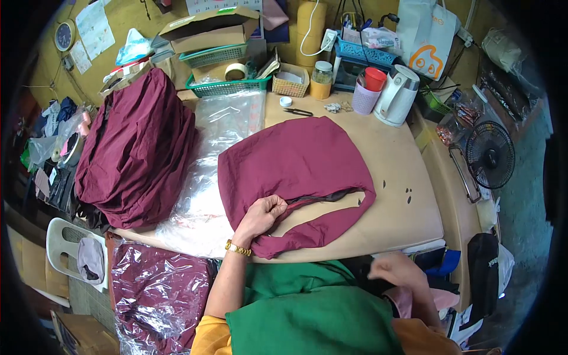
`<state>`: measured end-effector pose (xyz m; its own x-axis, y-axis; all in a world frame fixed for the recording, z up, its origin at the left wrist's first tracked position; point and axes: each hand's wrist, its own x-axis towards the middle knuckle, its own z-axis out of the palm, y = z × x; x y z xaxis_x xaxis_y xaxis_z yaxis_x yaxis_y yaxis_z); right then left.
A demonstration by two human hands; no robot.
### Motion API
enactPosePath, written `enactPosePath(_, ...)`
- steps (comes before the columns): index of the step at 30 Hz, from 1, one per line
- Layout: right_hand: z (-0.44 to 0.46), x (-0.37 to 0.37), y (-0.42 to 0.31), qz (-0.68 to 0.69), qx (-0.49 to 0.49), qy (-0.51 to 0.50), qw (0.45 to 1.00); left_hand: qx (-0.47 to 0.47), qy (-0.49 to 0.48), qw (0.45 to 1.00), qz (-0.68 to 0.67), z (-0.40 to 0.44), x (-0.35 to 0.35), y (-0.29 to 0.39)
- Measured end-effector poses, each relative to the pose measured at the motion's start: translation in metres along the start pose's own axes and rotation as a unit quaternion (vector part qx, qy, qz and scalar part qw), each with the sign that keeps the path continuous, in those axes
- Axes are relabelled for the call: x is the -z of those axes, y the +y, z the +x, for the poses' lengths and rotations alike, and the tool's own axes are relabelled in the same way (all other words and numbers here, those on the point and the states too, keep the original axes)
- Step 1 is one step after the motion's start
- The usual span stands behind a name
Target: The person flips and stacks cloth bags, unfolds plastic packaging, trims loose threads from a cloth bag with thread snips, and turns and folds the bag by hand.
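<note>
A maroon garment (296,155), folded into a rounded shape, lies on the brown-covered table. Its lower part curves in a loop around an opening, where a dark inner edge shows. My left hand (262,216), with a gold watch at the wrist, is closed and pinches the garment at the left end of this opening. Off the table's front edge, at the right of my green apron, is my right hand (397,271). It is apart from the garment, its fingers look curled, and motion smears them, so I cannot make out whether they hold anything.
A tall pile of maroon garments (139,154) stands at the left beside clear plastic bags (228,118). Black tweezers (297,112), a jar (321,80), a purple cup (365,97) and a white kettle (397,97) line the back. A plastic-wrapped maroon bundle (160,290) sits below.
</note>
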<state>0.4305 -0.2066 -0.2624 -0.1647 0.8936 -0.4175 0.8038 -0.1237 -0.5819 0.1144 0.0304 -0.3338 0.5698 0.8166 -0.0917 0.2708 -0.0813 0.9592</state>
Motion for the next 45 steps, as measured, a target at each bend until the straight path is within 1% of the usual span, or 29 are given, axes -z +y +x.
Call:
enactPosePath(1, 0.019, 0.004, -0.017, 0.110, 0.052, 0.096, 0.988, -0.001, 0.003, 1.000, -0.006, 0.000, 0.000, -0.003)
enactPosePath(2, 0.038, 0.006, -0.035, 0.081, 0.115, 0.191, 0.971, -0.003, 0.006, 1.000, -0.013, 0.000, -0.001, -0.005)
enactPosePath(3, 0.058, 0.009, -0.052, 0.049, 0.177, 0.284, 0.941, -0.004, 0.004, 1.000, -0.012, 0.000, -0.001, -0.004)
enactPosePath(5, 0.104, 0.011, -0.076, 0.083, 0.214, 0.285, 0.931, 0.013, 0.000, 0.999, -0.033, -0.001, -0.001, -0.002)
enactPosePath(7, 0.157, 0.007, -0.088, 0.022, 0.293, 0.295, 0.909, 0.006, 0.001, 1.000, -0.029, -0.001, 0.000, -0.002)
enactPosePath(8, 0.177, 0.000, -0.088, 0.022, 0.296, 0.295, 0.908, 0.002, 0.000, 1.000, -0.027, -0.001, 0.000, -0.003)
enactPosePath(10, 0.208, -0.010, -0.090, -0.017, 0.347, 0.254, 0.903, 0.005, 0.000, 1.000, -0.023, 0.001, 0.000, -0.006)
enactPosePath(11, 0.215, -0.013, -0.091, -0.016, 0.352, 0.252, 0.901, 0.010, -0.004, 1.000, -0.021, 0.001, 0.001, -0.007)
enactPosePath(13, 0.225, -0.018, -0.093, 0.041, 0.395, 0.249, 0.883, 0.012, 0.000, 0.999, -0.030, 0.002, 0.001, -0.007)
enactPosePath(17, 0.237, -0.022, -0.091, 0.054, 0.389, 0.271, 0.879, 0.018, -0.009, 0.999, -0.050, 0.003, 0.002, -0.011)
enactPosePath(18, 0.237, -0.022, -0.092, 0.163, 0.315, 0.219, 0.909, 0.025, -0.010, 0.998, -0.062, 0.003, 0.002, -0.010)
enactPosePath(19, 0.235, -0.023, -0.094, 0.269, 0.234, 0.163, 0.920, 0.025, -0.011, 0.998, -0.063, 0.003, 0.002, -0.010)
enactPosePath(20, 0.235, -0.025, -0.093, 0.269, 0.232, 0.163, 0.920, 0.023, -0.013, 0.997, -0.078, 0.002, 0.002, -0.008)
enactPosePath(22, 0.234, -0.028, -0.094, 0.326, 0.245, 0.189, 0.893, 0.022, -0.014, 0.995, -0.094, 0.001, 0.001, -0.008)
enactPosePath(25, 0.211, -0.025, -0.097, 0.335, 0.227, 0.188, 0.895, 0.019, -0.012, 0.995, -0.094, 0.001, 0.003, -0.009)
enactPosePath(27, 0.189, -0.023, -0.090, 0.349, 0.229, 0.181, 0.890, -0.005, -0.028, 0.996, -0.087, 0.002, 0.003, -0.011)
enactPosePath(29, 0.164, -0.025, -0.078, 0.362, 0.229, 0.175, 0.887, 0.012, -0.032, 0.996, -0.085, 0.000, 0.005, -0.003)
enactPosePath(31, 0.139, -0.029, -0.063, 0.393, 0.202, 0.187, 0.877, 0.029, -0.039, 0.995, -0.084, -0.001, 0.005, 0.000)
enactPosePath(32, 0.127, -0.030, -0.055, 0.392, 0.200, 0.189, 0.878, 0.022, -0.034, 0.997, -0.066, -0.001, 0.005, -0.001)
enactPosePath(34, 0.101, -0.030, -0.038, 0.374, 0.188, 0.222, 0.881, 0.016, -0.031, 0.998, -0.049, -0.002, 0.004, 0.000)
enactPosePath(36, 0.065, -0.028, -0.022, 0.347, 0.132, 0.219, 0.902, 0.015, -0.017, 0.999, -0.035, -0.003, 0.004, 0.002)
enactPosePath(38, 0.027, -0.016, -0.021, 0.270, 0.089, 0.203, 0.937, 0.013, -0.015, 0.999, -0.036, -0.002, 0.003, -0.002)
enactPosePath(40, 0.003, -0.035, 0.020, 0.362, 0.057, 0.176, 0.914, 0.012, -0.014, 0.999, -0.036, -0.001, 0.003, -0.003)
enactPosePath(41, -0.010, -0.044, 0.037, 0.363, 0.056, 0.177, 0.913, 0.014, -0.009, 0.999, -0.030, -0.001, 0.003, -0.002)
enactPosePath(42, -0.023, -0.052, 0.052, 0.331, -0.023, 0.114, 0.936, 0.017, -0.006, 1.000, -0.025, -0.001, 0.003, -0.001)
enactPosePath(43, -0.034, -0.060, 0.066, 0.296, -0.102, 0.050, 0.948, 0.017, -0.008, 1.000, -0.024, -0.001, 0.003, -0.001)
enactPosePath(44, -0.043, -0.069, 0.081, 0.298, -0.104, 0.052, 0.948, 0.013, -0.002, 1.000, -0.021, -0.001, 0.002, -0.001)
enactPosePath(45, -0.049, -0.077, 0.093, 0.027, 0.024, 0.000, 0.999, 0.010, 0.005, 1.000, -0.018, -0.001, 0.001, -0.001)
